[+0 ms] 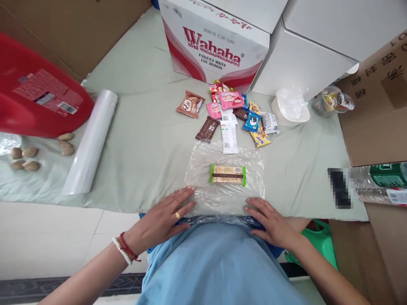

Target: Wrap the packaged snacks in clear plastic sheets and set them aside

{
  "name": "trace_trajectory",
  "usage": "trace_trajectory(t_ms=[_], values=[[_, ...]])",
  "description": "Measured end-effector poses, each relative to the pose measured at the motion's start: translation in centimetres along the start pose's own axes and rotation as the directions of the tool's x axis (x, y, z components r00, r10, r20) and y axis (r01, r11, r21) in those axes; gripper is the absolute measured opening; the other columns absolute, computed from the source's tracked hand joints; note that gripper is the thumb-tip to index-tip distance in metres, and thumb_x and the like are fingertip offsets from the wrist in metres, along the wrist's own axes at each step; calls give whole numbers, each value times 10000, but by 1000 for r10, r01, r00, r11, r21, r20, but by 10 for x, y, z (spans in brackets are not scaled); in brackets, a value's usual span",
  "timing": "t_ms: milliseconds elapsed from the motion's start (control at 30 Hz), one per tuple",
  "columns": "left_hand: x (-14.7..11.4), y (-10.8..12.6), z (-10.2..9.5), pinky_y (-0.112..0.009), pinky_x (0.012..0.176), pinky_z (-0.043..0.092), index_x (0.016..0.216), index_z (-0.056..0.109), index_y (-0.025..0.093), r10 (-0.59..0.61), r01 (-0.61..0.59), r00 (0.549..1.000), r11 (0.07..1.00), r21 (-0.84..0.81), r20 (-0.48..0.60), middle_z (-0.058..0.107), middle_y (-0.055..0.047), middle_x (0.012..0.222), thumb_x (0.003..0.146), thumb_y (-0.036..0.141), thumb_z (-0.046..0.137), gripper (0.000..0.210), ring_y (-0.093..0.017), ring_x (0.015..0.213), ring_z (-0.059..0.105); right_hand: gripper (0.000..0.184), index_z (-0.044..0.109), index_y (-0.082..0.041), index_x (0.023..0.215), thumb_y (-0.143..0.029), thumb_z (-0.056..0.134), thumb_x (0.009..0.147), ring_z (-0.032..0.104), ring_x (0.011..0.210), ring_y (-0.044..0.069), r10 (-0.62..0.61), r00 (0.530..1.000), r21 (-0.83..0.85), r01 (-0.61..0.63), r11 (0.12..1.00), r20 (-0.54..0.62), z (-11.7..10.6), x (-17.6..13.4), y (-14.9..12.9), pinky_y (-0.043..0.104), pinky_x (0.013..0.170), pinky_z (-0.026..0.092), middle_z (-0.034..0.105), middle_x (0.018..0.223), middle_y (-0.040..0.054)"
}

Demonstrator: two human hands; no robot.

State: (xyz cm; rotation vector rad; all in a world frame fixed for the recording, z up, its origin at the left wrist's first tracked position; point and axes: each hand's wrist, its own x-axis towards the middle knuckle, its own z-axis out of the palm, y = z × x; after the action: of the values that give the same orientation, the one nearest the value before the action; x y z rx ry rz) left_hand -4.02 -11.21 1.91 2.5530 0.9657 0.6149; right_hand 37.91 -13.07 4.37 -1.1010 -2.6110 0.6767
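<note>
A sheet of clear plastic wrap lies flat at the near edge of the cloth-covered table, its near end hanging toward my lap. On it rests a wrapped snack bar with bright green ends. My left hand, with a ring on one finger, touches the sheet's left edge, fingers stretched out. At the right edge lies my right hand, fingers spread on the plastic. Neither hand holds anything. Just beyond the sheet is a pile of packaged snacks, among them a white packet and a brown packet.
A roll of clear plastic and a red jug stand left, near several walnuts. Behind the snacks is a Wahaha water carton. At right are a white container, plastic bottles and a cardboard box.
</note>
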Motion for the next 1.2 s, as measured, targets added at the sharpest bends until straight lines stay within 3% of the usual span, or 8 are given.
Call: trace_trajectory(t_ms=[300, 533, 700, 833, 900, 967, 1033, 1200], values=[[16, -22, -16, -329, 1078, 570, 1136, 704, 231, -188, 196, 981, 936, -292, 54, 742, -77, 1320, 1060, 240, 489, 228, -211, 1295, 671, 225, 716, -257, 1208, -229, 549, 1060, 711, 970, 211, 108, 979, 356, -40, 934, -173, -3, 21, 16, 393, 883, 609, 772, 1041, 78], [88, -55, -42, -322, 826, 569, 979, 738, 248, -544, 562, 826, 771, -300, 151, 798, -33, 978, 958, 579, 521, 397, -232, 877, 733, 320, 761, -221, 1061, -482, 580, 1030, 728, 822, 198, 480, 869, 496, -367, 787, -119, -46, 67, 45, 316, 767, 586, 782, 914, 41], [127, -76, -42, -443, 885, 561, 949, 718, 195, -761, 750, 612, 645, -148, -215, 735, -116, 1024, 825, 458, 591, 317, -293, 879, 678, 285, 756, -197, 1090, -380, 572, 973, 679, 823, 239, 567, 769, 184, -537, 823, -295, -36, 90, 74, 366, 748, 559, 747, 889, 67], [124, -44, -56, -536, 978, 540, 1027, 722, 187, -581, 739, 456, 669, -76, -674, 678, -136, 1091, 936, 380, 586, 253, -328, 1031, 643, 269, 743, -206, 1114, -311, 518, 1010, 658, 977, 285, 419, 739, -19, -503, 864, -528, -37, 102, 76, 435, 875, 540, 751, 1043, 110], [123, -13, -54, -475, 901, 568, 1055, 718, 207, -448, 614, 560, 789, -14, -697, 697, -94, 1028, 997, 314, 562, 199, -282, 949, 666, 279, 733, -202, 1131, -319, 497, 1040, 652, 998, 287, 352, 761, -32, -438, 898, -545, -43, 119, 72, 443, 915, 532, 754, 1060, 111], [126, 17, -39, -392, 849, 585, 1123, 710, 236, -316, 374, 796, 927, 9, -516, 735, -70, 1051, 1018, 225, 525, 212, -237, 951, 699, 293, 709, -179, 1213, -313, 517, 1038, 641, 1078, 301, 305, 817, -51, -376, 925, -490, -48, 144, 70, 458, 986, 514, 751, 1154, 129], [134, 37, -16, -355, 817, 596, 1167, 708, 233, -232, 258, 919, 965, 40, -318, 756, -81, 1094, 1028, 186, 475, 275, -225, 976, 719, 356, 661, -152, 1324, -302, 565, 1016, 618, 1172, 321, 315, 866, -69, -368, 927, -388, -50, 171, 69, 467, 1045, 488, 731, 1256, 147], [158, 47, 28, -327, 828, 610, 1324, 660, 227, -425, 406, 901, 896, 179, 89, 681, -110, 1393, 1023, 118, 453, 381, -232, 1094, 731, 487, 650, -169, 1352, -384, 747, 925, 649, 1064, 324, 475, 874, -161, -486, 859, -102, -47, 215, 66, 391, 887, 496, 773, 1020, 113]])
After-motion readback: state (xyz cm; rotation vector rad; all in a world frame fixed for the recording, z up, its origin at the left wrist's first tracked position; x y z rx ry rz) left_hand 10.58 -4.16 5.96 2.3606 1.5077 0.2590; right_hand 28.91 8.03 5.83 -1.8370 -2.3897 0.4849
